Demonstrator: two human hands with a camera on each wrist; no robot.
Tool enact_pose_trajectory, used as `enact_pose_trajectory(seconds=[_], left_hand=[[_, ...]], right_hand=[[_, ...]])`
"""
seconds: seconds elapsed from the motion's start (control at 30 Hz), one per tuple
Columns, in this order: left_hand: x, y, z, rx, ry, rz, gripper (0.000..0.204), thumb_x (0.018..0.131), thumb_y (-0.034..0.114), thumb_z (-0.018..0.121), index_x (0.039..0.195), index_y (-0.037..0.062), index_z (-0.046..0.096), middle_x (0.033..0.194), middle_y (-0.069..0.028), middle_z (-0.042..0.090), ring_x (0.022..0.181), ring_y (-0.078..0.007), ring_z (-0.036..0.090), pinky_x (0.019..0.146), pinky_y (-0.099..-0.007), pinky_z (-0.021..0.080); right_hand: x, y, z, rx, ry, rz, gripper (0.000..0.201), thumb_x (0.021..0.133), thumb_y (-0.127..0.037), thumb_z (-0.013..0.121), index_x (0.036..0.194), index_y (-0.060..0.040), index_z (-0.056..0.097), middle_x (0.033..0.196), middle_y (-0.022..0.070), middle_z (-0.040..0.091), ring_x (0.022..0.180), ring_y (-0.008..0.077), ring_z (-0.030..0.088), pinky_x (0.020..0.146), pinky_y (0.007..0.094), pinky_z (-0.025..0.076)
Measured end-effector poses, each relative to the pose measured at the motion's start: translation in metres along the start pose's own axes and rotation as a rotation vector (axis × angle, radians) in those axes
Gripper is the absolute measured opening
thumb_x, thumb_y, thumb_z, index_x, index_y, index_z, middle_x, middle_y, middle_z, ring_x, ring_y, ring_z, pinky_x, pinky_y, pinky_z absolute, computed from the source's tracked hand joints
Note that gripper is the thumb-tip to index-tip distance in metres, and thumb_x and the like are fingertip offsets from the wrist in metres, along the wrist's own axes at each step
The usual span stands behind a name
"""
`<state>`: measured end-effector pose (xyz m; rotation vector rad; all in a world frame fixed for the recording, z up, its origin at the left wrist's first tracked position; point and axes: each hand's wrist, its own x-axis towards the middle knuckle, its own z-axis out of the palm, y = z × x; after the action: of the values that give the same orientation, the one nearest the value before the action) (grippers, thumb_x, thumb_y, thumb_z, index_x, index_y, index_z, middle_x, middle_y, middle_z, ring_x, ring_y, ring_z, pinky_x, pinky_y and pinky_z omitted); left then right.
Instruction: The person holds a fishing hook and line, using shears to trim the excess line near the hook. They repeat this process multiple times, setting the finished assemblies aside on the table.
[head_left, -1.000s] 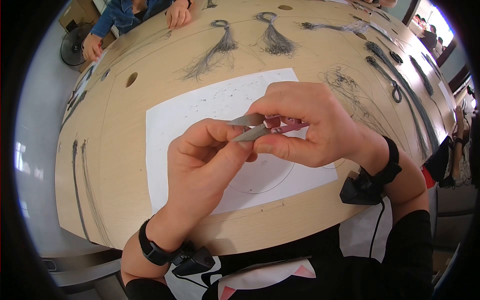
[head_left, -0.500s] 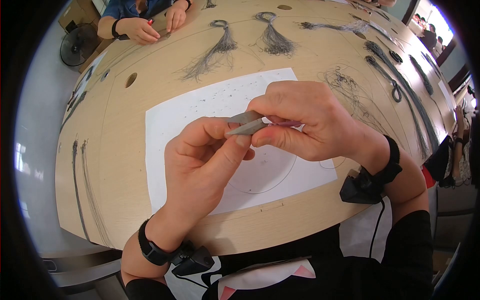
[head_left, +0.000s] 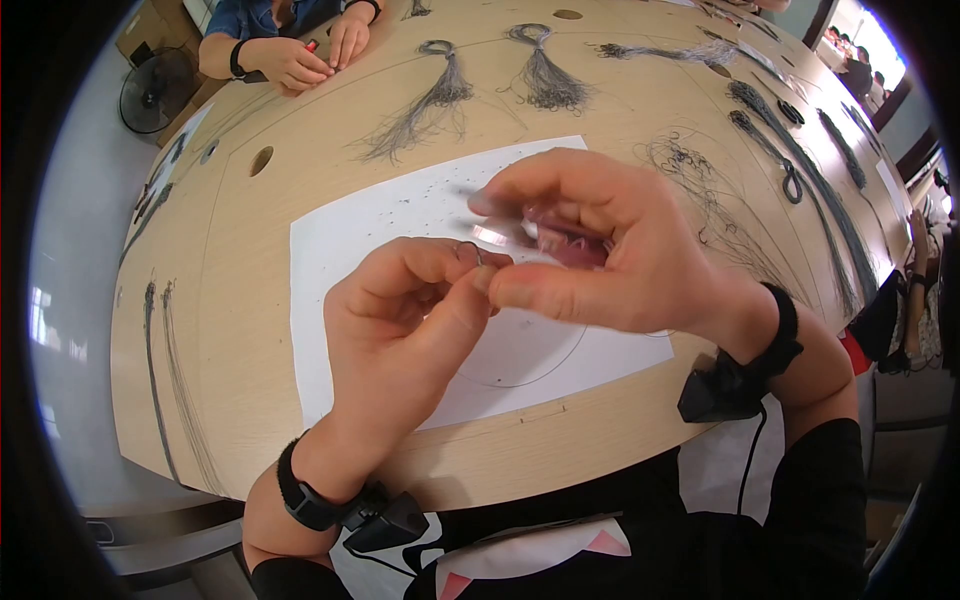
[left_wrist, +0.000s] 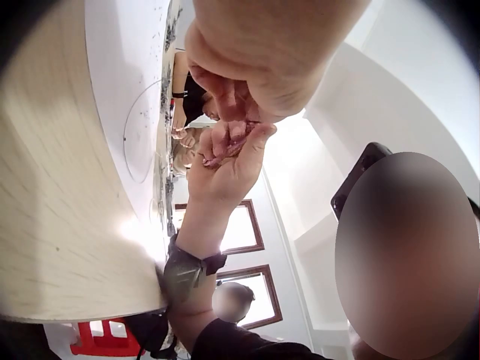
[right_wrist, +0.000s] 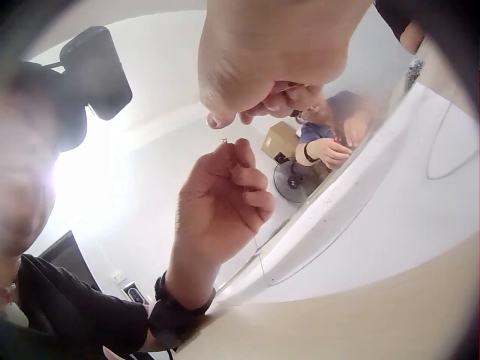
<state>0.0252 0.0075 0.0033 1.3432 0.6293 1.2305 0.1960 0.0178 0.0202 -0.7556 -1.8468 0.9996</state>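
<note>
My left hand [head_left: 400,320] pinches a small dark fishing hook [head_left: 474,249] between thumb and forefinger, its bend standing above the fingertips. In my right hand [head_left: 610,245] is a pair of pink-handled scissors [head_left: 575,243], held in the curled fingers, the grey blades [head_left: 490,234] blurred and pointing left above the hook. The right thumb's tip lies right at the left fingertips. Beneath both hands lies a white sheet of paper [head_left: 340,310] with dark specks. A thin line [head_left: 530,380] curves in a loop over it. In the left wrist view the pink handles [left_wrist: 217,159] show along the right palm.
Tied bundles of hooked lines [head_left: 550,80] lie at the back of the table [head_left: 240,330]. A loose tangle of lines [head_left: 700,190] spreads right of the paper, with long dark bundles [head_left: 800,170] beyond. Across the table another person's hands [head_left: 300,65] work at the edge.
The scissors' blades have lifted off the left fingertips and tilted up in my right hand, uncovering the hook. My left hand has barely moved. The other person's hands have come together.
</note>
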Motion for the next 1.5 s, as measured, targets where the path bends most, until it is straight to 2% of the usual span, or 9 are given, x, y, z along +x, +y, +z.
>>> enact_pose_trajectory(seconds=[0.07, 0.17, 0.4, 0.47, 1.0, 1.1, 1.17, 1.37, 1.5], left_hand=[[-0.002, 0.000, 0.000, 0.140, 0.000, -0.005, 0.004, 0.074, -0.003, 0.053, 0.078, -0.0031, 0.053, 0.077, -0.0069, 0.057, 0.067, -0.0088, 0.051, 0.060, -0.0199, 0.042], [-0.001, 0.000, 0.002, 0.197, -0.036, -0.035, 0.004, 0.074, -0.003, 0.054, 0.077, -0.0033, 0.053, 0.077, -0.0068, 0.057, 0.066, -0.0086, 0.051, 0.060, -0.0199, 0.041], [0.001, 0.005, 0.002, 0.057, -0.006, -0.143, 0.005, 0.075, 0.000, 0.053, 0.079, -0.0029, 0.053, 0.079, -0.0091, 0.057, 0.069, -0.0107, 0.053, 0.061, -0.0218, 0.044], [0.001, 0.004, 0.004, 0.068, 0.020, -0.130, 0.003, 0.076, 0.006, 0.051, 0.077, 0.0029, 0.052, 0.079, -0.0096, 0.058, 0.062, -0.0125, 0.053, 0.057, -0.0228, 0.041], [0.001, 0.007, 0.001, -0.042, 0.004, -0.171, 0.007, 0.076, 0.004, 0.053, 0.080, -0.0009, 0.054, 0.080, -0.0090, 0.058, 0.069, -0.0119, 0.053, 0.062, -0.0235, 0.044], [0.002, 0.009, -0.001, -0.090, 0.027, -0.236, 0.008, 0.077, 0.008, 0.053, 0.080, 0.0005, 0.054, 0.078, -0.0081, 0.058, 0.066, -0.0116, 0.053, 0.061, -0.0222, 0.041], [0.003, 0.009, -0.001, -0.102, -0.010, -0.284, 0.007, 0.078, 0.010, 0.048, 0.079, 0.0039, 0.049, 0.076, -0.0074, 0.056, 0.061, -0.0150, 0.054, 0.060, -0.0245, 0.044], [0.002, 0.009, -0.002, -0.202, -0.036, -0.367, 0.007, 0.077, 0.008, 0.046, 0.080, 0.0033, 0.049, 0.078, -0.0097, 0.056, 0.062, -0.0156, 0.053, 0.060, -0.0253, 0.044], [0.002, 0.009, -0.003, -0.180, -0.037, -0.362, 0.007, 0.076, 0.007, 0.046, 0.081, 0.0030, 0.049, 0.080, -0.0105, 0.056, 0.062, -0.0155, 0.053, 0.060, -0.0259, 0.044]], right_hand=[[-0.002, -0.003, 0.004, 0.108, -0.007, 0.049, 0.031, 0.069, -0.011, 0.062, 0.094, 0.0015, 0.049, 0.079, 0.0063, 0.055, 0.066, 0.0066, 0.049, 0.057, 0.0181, 0.041], [-0.003, 0.003, 0.009, 0.110, 0.080, -0.012, 0.026, 0.072, 0.001, 0.055, 0.097, 0.0039, 0.045, 0.080, 0.0053, 0.053, 0.068, 0.0062, 0.050, 0.062, 0.0179, 0.041], [0.001, 0.005, 0.004, 0.183, 0.052, 0.037, 0.023, 0.075, 0.003, 0.051, 0.097, 0.0031, 0.043, 0.086, 0.0074, 0.052, 0.078, 0.0089, 0.051, 0.068, 0.0203, 0.042], [0.002, 0.007, 0.005, 0.227, 0.125, 0.046, 0.023, 0.072, -0.003, 0.055, 0.093, 0.0045, 0.047, 0.080, 0.0075, 0.055, 0.074, 0.0089, 0.053, 0.065, 0.0199, 0.043], [0.001, 0.003, 0.004, 0.183, 0.161, 0.046, 0.024, 0.070, -0.006, 0.058, 0.091, 0.0025, 0.050, 0.074, 0.0047, 0.055, 0.065, 0.0062, 0.050, 0.059, 0.0185, 0.042], [0.002, 0.001, -0.008, -0.032, 0.056, 0.033, 0.025, 0.068, -0.012, 0.062, 0.086, 0.0022, 0.052, 0.068, 0.0054, 0.053, 0.062, 0.0061, 0.048, 0.056, 0.0185, 0.041], [0.004, 0.004, -0.011, -0.225, 0.010, -0.106, 0.025, 0.068, -0.017, 0.064, 0.080, 0.0020, 0.054, 0.064, 0.0059, 0.052, 0.059, 0.0077, 0.047, 0.052, 0.0197, 0.041], [0.007, 0.005, -0.011, -0.275, -0.064, -0.202, 0.024, 0.067, -0.019, 0.064, 0.078, 0.0000, 0.055, 0.064, 0.0064, 0.051, 0.055, 0.0143, 0.047, 0.048, 0.0231, 0.040], [0.007, 0.008, -0.012, -0.311, -0.068, -0.270, 0.024, 0.067, -0.016, 0.064, 0.084, -0.0011, 0.055, 0.062, 0.0037, 0.050, 0.052, 0.0117, 0.045, 0.047, 0.0206, 0.036]])
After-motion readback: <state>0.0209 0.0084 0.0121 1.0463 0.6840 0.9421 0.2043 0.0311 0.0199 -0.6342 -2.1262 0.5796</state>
